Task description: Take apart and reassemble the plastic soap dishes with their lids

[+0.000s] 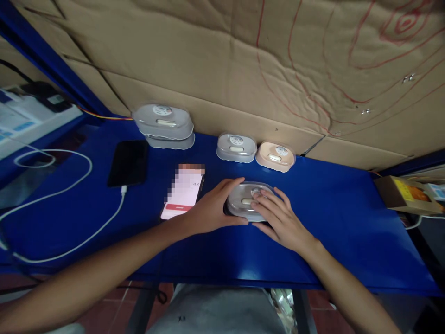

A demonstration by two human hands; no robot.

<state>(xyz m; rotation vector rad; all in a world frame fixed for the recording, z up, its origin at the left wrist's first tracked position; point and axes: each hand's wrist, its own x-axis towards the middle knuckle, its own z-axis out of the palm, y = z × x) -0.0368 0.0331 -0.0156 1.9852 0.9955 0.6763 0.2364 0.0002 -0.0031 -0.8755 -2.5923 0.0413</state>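
A grey oval plastic box [239,195] with a clear lid rests on the blue tabletop in front of me. It bears a round label and a small pale bar on top. My left hand [217,206] curls round its left end, fingers at the far side and thumb at the near side. Across the lid and right end lie the fingers of my right hand [281,220], with the thumb by the near edge, so both hands grip the box. Behind it stand a similar grey box [225,150] and a peach-coloured box [267,162], side by side.
Stacked grey boxes [146,123] stand at the back left. A lit phone [182,197] lies beside my left forearm; a dark phone [128,162] is plugged into a white cable [111,222]. Cardboard [208,60] walls the back. An open carton [403,192] sits at right.
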